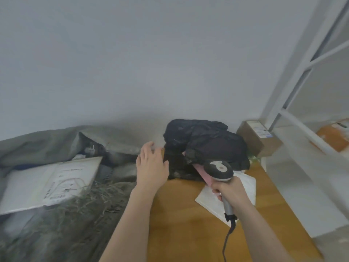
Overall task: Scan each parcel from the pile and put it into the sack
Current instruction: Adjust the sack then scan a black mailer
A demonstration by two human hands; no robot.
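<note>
A grey-green sack (47, 144) lies open on the left with a white padded parcel (51, 184) resting on it. On the wooden floor (181, 224) against the wall sits a pile: black plastic-wrapped parcels (205, 142), a pink parcel (203, 173) beneath them, and a white flat mailer (243, 182). My left hand (152, 165) hovers with relaxed fingers just left of the black parcels, holding nothing. My right hand (229, 191) grips the handle of a grey barcode scanner (218, 170), whose head points at the pile.
A brown cardboard box (258, 138) with a label stands in the corner at the right. A white metal shelf frame (294, 120) rises on the right, with an orange parcel (334, 136) on it. The scanner's cable (227, 237) trails down toward me.
</note>
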